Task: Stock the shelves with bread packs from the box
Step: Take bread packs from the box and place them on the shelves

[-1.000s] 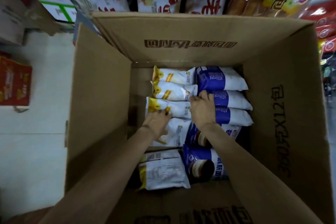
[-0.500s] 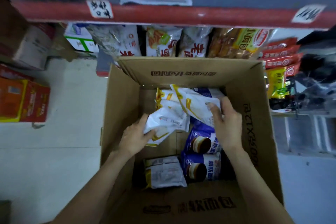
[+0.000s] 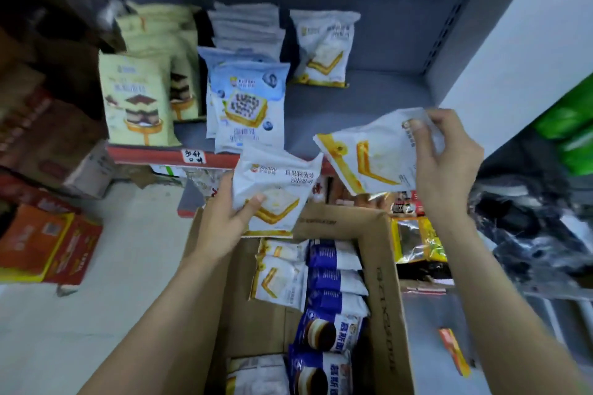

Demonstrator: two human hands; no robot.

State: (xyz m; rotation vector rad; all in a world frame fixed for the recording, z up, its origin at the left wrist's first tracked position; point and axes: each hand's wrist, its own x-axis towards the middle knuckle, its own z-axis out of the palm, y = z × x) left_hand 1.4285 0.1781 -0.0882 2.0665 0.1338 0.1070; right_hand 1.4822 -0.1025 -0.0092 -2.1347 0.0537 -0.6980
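**Two white-and-yellow packs lifted, shelf bay mostly unfilled**

Head view. Left hand grasps a white-and-yellow bread pack by its lower left corner, thumb across the front; the pack is upright, held above the far edge of the cardboard box, level with the red shelf edge. Right hand pinches a second pack of the same kind at its top seam, pack tilted, over the near right part of the grey shelf. Neither pack touches the shelf.

On the shelf: one matching pack stands far back, right of centre. To its left, blueberry toast packs, then beige layered-cake packs at the left. The shelf's right portion shows bare board.

In the box: more white-and-yellow packs on the left side, blue packs beside them on the right, continuing to the near edge.

Judgement: early stage. One matching pack is placed, two are in hand, and many remain in the box.
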